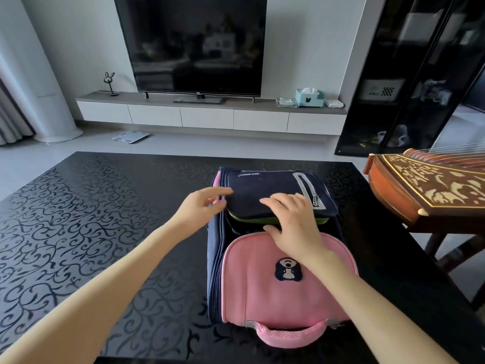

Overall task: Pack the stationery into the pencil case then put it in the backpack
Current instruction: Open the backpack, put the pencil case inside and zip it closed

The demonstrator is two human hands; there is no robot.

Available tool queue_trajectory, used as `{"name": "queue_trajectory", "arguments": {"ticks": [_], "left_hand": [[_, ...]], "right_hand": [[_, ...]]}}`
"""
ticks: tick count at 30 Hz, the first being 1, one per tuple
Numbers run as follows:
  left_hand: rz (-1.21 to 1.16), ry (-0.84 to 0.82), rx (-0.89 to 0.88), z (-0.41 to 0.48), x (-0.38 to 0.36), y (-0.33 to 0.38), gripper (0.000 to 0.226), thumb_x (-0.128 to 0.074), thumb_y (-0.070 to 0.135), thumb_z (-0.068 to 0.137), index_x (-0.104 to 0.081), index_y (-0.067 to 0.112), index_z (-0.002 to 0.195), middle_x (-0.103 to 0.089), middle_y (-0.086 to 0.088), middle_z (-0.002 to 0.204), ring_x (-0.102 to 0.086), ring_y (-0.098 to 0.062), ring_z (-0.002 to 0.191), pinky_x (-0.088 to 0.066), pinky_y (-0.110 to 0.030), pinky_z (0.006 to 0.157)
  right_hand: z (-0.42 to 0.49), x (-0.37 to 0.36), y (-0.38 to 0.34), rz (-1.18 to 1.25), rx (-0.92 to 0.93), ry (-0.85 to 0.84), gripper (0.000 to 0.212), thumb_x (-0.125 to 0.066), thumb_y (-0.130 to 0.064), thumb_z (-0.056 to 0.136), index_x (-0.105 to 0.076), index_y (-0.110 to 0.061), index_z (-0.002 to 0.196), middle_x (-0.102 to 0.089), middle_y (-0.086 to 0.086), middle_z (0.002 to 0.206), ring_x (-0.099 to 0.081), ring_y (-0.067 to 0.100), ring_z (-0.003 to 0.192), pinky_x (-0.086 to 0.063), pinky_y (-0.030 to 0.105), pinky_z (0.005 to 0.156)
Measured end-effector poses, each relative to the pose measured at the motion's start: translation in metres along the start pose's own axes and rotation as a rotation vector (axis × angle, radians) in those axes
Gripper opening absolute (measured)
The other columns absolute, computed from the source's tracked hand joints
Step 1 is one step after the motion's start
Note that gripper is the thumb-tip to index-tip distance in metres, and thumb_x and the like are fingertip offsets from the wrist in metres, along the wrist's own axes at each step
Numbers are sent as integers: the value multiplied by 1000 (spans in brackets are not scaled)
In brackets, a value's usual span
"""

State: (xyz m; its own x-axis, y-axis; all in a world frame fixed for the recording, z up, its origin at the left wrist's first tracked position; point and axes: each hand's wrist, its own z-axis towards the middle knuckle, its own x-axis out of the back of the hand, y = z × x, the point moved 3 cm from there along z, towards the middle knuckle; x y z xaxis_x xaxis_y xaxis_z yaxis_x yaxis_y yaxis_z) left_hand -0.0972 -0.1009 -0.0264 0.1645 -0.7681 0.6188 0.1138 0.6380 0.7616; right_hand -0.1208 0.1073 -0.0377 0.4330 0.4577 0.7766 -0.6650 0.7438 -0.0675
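Backpack: the backpack (275,285) lies flat on the black patterned table (91,219), pink flap up, pink handle nearest the camera, navy sides showing.
Case: and there's the navy case (267,187), sitting at the far end of the backpack, in its open mouth! A green edge peeks out just under its near side, and a grey zip strip runs down its right side.
Right hand: the right hand (294,224) is down flat on top of the case, fingers fairly straight and a little spread, thumb stretched along the near edge right where case meets pink flap. The wrist crosses over the flap.
Left hand: the left hand (199,206) is at the case's left edge, fingers loose and fanned, holding nothing; the fingertips reach the case's corner, but whether they touch it I can't tell.
Around: a wooden zither (433,187) stands off the table's right end; beyond, a dark TV (191,46) on a low white unit.
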Motion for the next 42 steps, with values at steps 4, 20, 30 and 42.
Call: {"name": "queue_trajectory", "arguments": {"ticks": [4,20,30,42], "left_hand": [[376,-15,99,21,-14,-23,55,-49,2,83,-43,21,135,-56,-14,110,-53,-29,99,-40,-28,76],[739,-11,-4,-4,-17,2,23,-43,1,86,-46,12,66,-57,-9,69,-48,-29,69,-32,-31,59],[111,-25,355,-41,-35,23,28,-47,18,89,-52,7,63,-42,1,53,-41,-18,55,-31,-29,52],[-45,-38,300,-52,-12,18,32,-46,16,90,-61,-9,78,-54,-2,60,-46,-18,57,-36,-28,58]], "right_hand": [[-15,14,14,36,-24,-31,45,-67,-27,74,-63,-17,117,-65,5,113,-62,27,103,-37,49,100],[-27,-12,12,91,-214,78,21,-61,-19,79,-73,-13,95,-73,7,102,-68,28,101,-47,53,91],[-30,-10,-16,169,-223,-63,37,-67,-15,77,-62,-15,113,-57,12,131,-48,32,126,-22,60,110],[-10,-18,-85,-74,-157,216,20,-64,-21,74,-60,-11,58,-70,6,106,-62,26,86,-31,53,102]]}}
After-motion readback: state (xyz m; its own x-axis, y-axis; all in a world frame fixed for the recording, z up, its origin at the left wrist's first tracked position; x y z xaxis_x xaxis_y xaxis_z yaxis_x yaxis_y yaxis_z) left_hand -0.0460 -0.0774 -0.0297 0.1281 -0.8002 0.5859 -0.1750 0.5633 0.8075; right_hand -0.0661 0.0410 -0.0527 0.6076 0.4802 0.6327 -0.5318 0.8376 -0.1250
